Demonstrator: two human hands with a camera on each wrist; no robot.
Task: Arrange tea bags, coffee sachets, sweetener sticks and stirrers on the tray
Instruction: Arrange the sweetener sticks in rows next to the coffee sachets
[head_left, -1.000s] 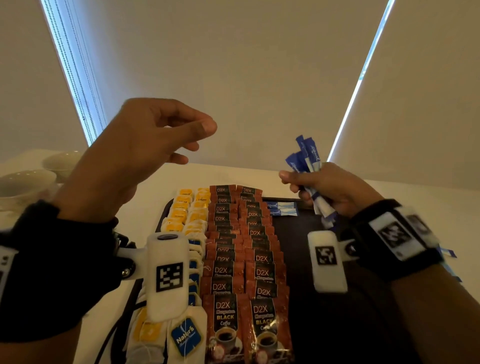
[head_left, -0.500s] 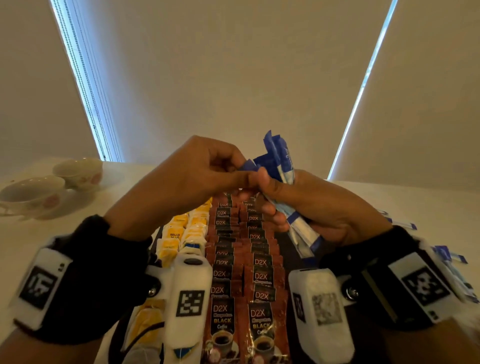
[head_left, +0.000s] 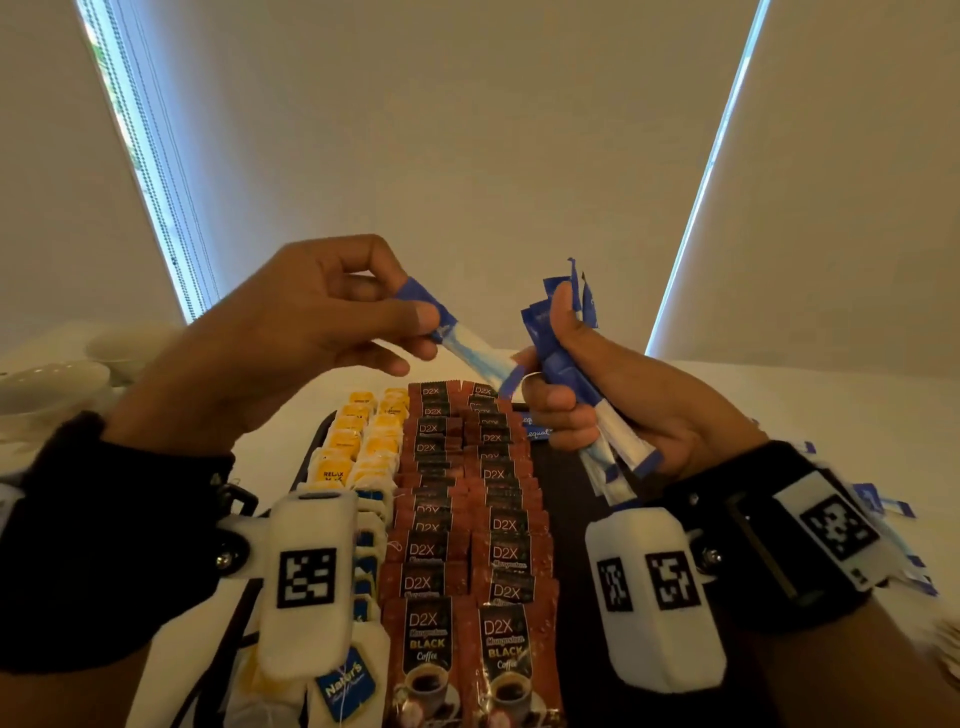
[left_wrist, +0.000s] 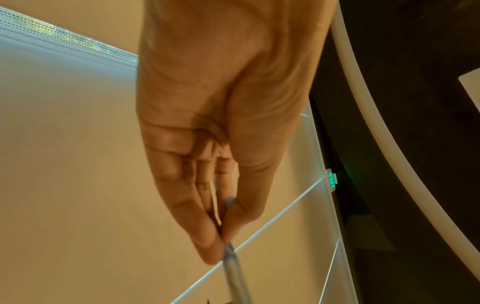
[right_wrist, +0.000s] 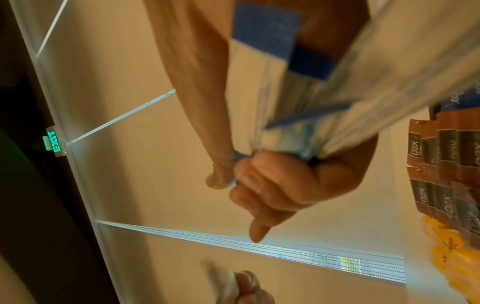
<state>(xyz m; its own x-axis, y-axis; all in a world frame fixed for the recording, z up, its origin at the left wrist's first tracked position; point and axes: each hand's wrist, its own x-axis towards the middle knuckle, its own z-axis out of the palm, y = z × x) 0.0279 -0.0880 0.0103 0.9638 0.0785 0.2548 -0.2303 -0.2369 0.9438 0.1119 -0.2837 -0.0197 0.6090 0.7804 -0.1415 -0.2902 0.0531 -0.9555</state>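
Left hand (head_left: 291, 338) is shown pinching one slim blue-and-white paper sweetener stick (head_left: 470, 345) beside the bundle of sticks (head_left: 571, 374) clenched in the right hand (head_left: 618, 395), above the dark tray (head_left: 587, 478), while a green exit sign (right_wrist: 53, 144) is seen only in the wrist views.

tea bags (head_left: 358, 457) left on tray (head_left: 571, 483), coffee sachets (head_left: 467, 519) right beside them, cups (head_left: 52, 384) far left

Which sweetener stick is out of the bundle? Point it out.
The single sweetener stick pinched at its blue end by the left hand. The other sticks are all clutched together in the right hand.
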